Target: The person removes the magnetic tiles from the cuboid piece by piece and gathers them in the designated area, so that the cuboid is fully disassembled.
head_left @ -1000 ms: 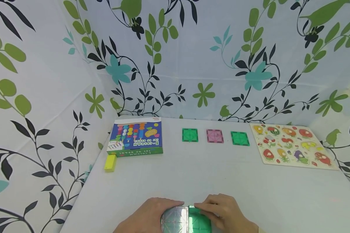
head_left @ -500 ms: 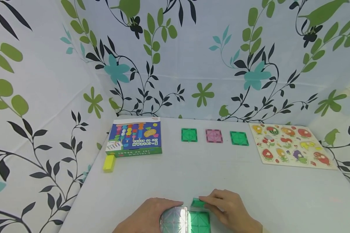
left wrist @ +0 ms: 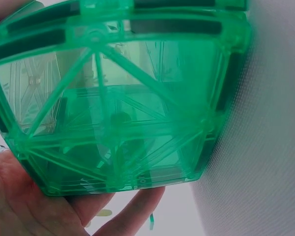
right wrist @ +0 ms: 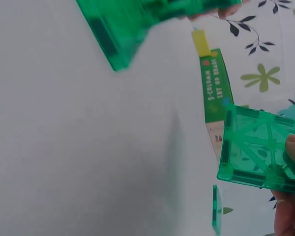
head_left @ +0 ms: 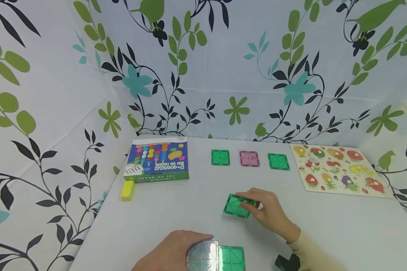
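At the bottom of the head view, my left hand point(head_left: 171, 250) holds a box-like build of magnetic tiles, with its thumb along the far edge of a clear tile point(head_left: 202, 256). Beside that tile is a green tile point(head_left: 231, 258) of the same build. The left wrist view shows the green framed build point(left wrist: 118, 123) up close, with fingers point(left wrist: 132, 211) curled beneath it. My right hand point(head_left: 271, 212) pinches a loose green magnetic tile point(head_left: 235, 206) by its right side, above the table and beyond the build. In the right wrist view, thumb and fingers grip this green tile point(right wrist: 255, 147).
Along the back lie a green tile point(head_left: 220, 157), a pink tile point(head_left: 249, 159) and another green tile point(head_left: 279, 162). A bead-set box point(head_left: 156, 160) and a yellow block point(head_left: 127, 190) stand at left. A fruit puzzle board point(head_left: 342, 171) lies at right. Patterned cloth hangs behind.
My right hand has taken a green tile away from the build's far edge and carried it forward over the table. The left hand stays on the build.
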Demonstrator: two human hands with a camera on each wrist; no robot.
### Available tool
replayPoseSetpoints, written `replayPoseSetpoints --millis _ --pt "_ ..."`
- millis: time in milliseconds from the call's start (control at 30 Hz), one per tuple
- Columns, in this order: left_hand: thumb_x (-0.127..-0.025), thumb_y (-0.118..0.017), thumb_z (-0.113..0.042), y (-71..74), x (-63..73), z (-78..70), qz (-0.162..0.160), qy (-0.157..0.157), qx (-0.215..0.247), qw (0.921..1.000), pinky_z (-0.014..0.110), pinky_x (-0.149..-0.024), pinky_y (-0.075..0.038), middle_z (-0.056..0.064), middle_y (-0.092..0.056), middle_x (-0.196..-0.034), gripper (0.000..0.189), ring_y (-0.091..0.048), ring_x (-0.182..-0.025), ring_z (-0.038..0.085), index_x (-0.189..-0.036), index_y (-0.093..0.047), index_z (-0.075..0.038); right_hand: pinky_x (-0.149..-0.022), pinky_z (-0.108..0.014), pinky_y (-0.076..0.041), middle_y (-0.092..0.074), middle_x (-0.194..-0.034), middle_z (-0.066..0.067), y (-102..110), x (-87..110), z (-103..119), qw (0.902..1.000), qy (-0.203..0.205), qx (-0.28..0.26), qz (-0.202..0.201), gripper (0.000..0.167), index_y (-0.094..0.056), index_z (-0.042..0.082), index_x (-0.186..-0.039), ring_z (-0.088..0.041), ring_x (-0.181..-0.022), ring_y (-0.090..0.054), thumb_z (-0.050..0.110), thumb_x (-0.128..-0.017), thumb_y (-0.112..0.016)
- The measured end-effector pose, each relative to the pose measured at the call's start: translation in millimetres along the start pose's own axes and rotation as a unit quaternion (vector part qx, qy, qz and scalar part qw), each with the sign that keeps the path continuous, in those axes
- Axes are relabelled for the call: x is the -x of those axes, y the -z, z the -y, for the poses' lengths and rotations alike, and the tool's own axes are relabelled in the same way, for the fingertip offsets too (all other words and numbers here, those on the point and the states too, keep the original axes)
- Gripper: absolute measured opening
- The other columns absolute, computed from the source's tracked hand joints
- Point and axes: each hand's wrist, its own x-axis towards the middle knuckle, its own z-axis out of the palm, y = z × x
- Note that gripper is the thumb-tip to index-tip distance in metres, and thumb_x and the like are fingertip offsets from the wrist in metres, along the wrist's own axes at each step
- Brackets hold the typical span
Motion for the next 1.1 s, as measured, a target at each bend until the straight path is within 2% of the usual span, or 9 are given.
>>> replayPoseSetpoints --millis 133,300,433,567,700,767,867,933,1100 --pt "-0.068 -0.084 -0.070 0.5 -0.9 -0.1 0.004 0.005 -0.003 1.0000 0.029 -0.094 -0.057 -0.019 -0.065 -0.133 0.088 -0.058 -0.116 -0.002 -0.144 -0.056 -0.036 -0.058 -0.021 -0.052 -0.078 -0.097 0.002 -7 -16.4 -20 0.9962 -0.065 -0.034 0.046 0.030 -0.077 0.015 -0.120 0.000 -0.068 -0.054 0.011 -0.090 -0.078" --pt "-0.069 -0.085 -0.067 0.5 -1.4 0.1 0.013 0.018 0.017 0.9996 0.029 -0.095 -0.057 -0.022 -0.064 -0.132 0.085 -0.058 -0.118 -0.003 -0.144 -0.056 -0.039 -0.064 -0.021 -0.051 -0.078 -0.116 -0.003 -19 -37.4 -38 0.9827 -0.146 -0.053 0.101 0.030 -0.075 0.018 -0.124 -0.004 -0.074 -0.053 0.019 -0.093 -0.076" --pt "-0.070 -0.085 -0.065 0.4 -0.7 0.5 0.018 0.025 0.021 0.9993 0.031 -0.096 -0.058 -0.022 -0.063 -0.133 0.084 -0.058 -0.118 -0.002 -0.144 -0.055 -0.039 -0.072 -0.021 -0.051 -0.075 -0.126 -0.003 -28 -55.3 -49 0.9747 -0.180 -0.045 0.125 0.030 -0.075 0.019 -0.125 -0.007 -0.086 -0.057 0.021 -0.095 -0.074" --pt "-0.071 -0.086 -0.064 1.2 -0.2 0.6 0.024 0.031 0.023 0.9990 0.031 -0.094 -0.059 -0.023 -0.063 -0.133 0.083 -0.057 -0.119 -0.002 -0.144 -0.055 -0.040 -0.076 -0.024 -0.051 -0.075 -0.125 -0.002 -35 -69.0 -58 0.9672 -0.208 -0.031 0.142 0.029 -0.075 0.021 -0.125 -0.012 -0.094 -0.059 0.019 -0.096 -0.073" --pt "-0.072 -0.085 -0.064 1.6 -0.6 1.0 0.021 0.014 0.023 0.9994 0.028 -0.093 -0.058 -0.022 -0.064 -0.132 0.082 -0.058 -0.117 -0.002 -0.144 -0.055 -0.038 -0.082 -0.031 -0.051 -0.075 -0.124 -0.003 -43 -75.0 -64 0.9645 -0.216 0.012 0.151 0.029 -0.075 0.020 -0.125 -0.018 -0.102 -0.063 0.018 -0.096 -0.072" --pt "-0.072 -0.085 -0.064 1.8 -0.7 1.2 0.019 0.007 0.022 0.9996 0.027 -0.092 -0.058 -0.022 -0.064 -0.132 0.082 -0.058 -0.117 -0.003 -0.144 -0.056 -0.037 -0.081 -0.033 -0.052 -0.074 -0.122 -0.006 -47 -75.6 -67 0.9662 -0.199 0.049 0.157 0.030 -0.074 0.018 -0.127 -0.020 -0.102 -0.064 0.019 -0.097 -0.071" --pt "-0.073 -0.085 -0.064 2.2 -1.0 1.5 0.017 0.000 0.025 0.9996 0.027 -0.092 -0.058 -0.020 -0.065 -0.132 0.082 -0.059 -0.117 -0.002 -0.144 -0.057 -0.034 -0.073 -0.029 -0.049 -0.071 -0.115 -0.007 -53 -76.1 -68 0.9655 -0.178 0.095 0.165 0.031 -0.073 0.017 -0.130 -0.017 -0.091 -0.061 0.021 -0.099 -0.069" --pt "-0.073 -0.085 -0.062 2.6 -1.1 1.4 0.018 0.002 0.026 0.9995 0.027 -0.092 -0.058 -0.020 -0.065 -0.132 0.081 -0.059 -0.117 -0.002 -0.144 -0.057 -0.035 -0.066 -0.027 -0.043 -0.066 -0.110 -0.007 -56 -77.1 -68 0.9646 -0.166 0.115 0.169 0.032 -0.072 0.017 -0.130 -0.014 -0.082 -0.054 0.023 -0.100 -0.067" --pt "-0.073 -0.086 -0.061 3.0 -1.1 1.6 0.020 0.009 0.026 0.9994 0.026 -0.092 -0.057 -0.021 -0.065 -0.132 0.081 -0.059 -0.117 -0.003 -0.144 -0.057 -0.035 -0.060 -0.023 -0.038 -0.060 -0.107 -0.005 -60 -79.9 -67 0.9619 -0.155 0.146 0.171 0.031 -0.072 0.018 -0.131 -0.009 -0.074 -0.047 0.024 -0.101 -0.066"
